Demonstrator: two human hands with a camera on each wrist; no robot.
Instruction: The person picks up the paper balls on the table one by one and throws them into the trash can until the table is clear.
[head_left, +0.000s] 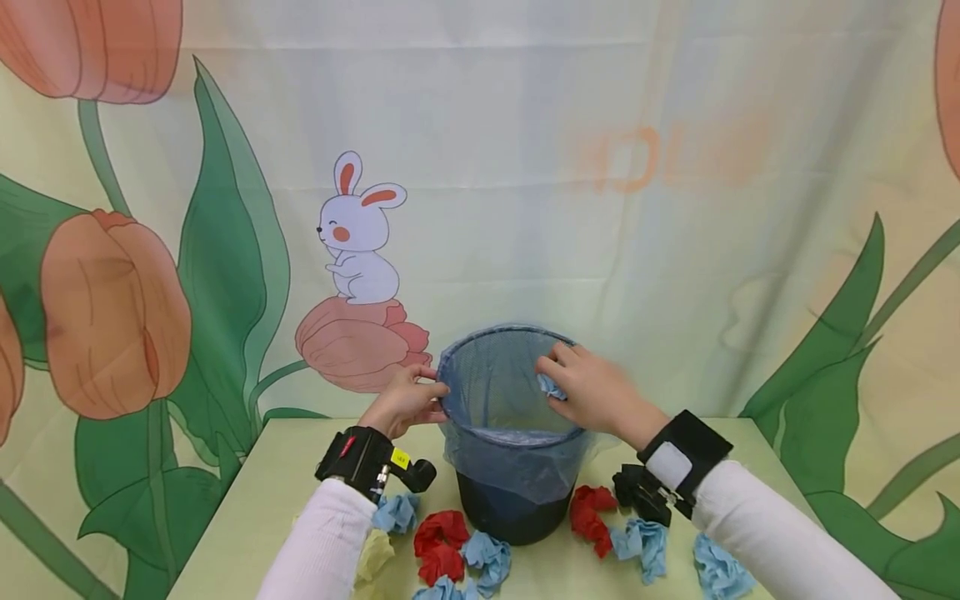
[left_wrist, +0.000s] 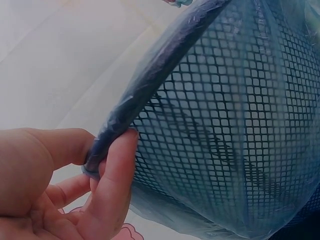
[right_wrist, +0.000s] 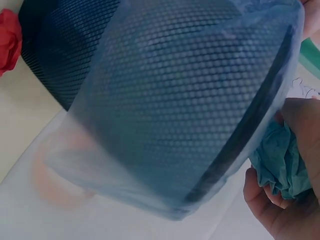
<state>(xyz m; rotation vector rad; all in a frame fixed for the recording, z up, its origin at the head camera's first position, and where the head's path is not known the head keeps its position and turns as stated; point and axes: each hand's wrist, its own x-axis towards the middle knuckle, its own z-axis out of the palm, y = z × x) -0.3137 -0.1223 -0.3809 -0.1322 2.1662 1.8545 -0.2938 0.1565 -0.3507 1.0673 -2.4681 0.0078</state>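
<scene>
A dark mesh wastebasket (head_left: 517,508) stands on the table, lined with a thin blue plastic bag (head_left: 487,454) folded over its rim. My left hand (head_left: 406,400) pinches the rim and bag at the left side; in the left wrist view the thumb and fingers (left_wrist: 117,170) grip either side of the edge. Over the right part of the opening, my right hand (head_left: 596,390) holds a crumpled blue paper ball (head_left: 551,386). That blue paper ball (right_wrist: 281,162) also shows in the right wrist view, between curled fingers just beyond the rim.
Around the basket lie crumpled papers: red ones (head_left: 441,542) (head_left: 592,517), blue ones (head_left: 487,560) (head_left: 641,546), a yellow one (head_left: 373,557) and a black one (head_left: 640,493). Another blue paper (head_left: 720,571) lies beside the right sleeve. A printed curtain (head_left: 487,208) hangs behind the table.
</scene>
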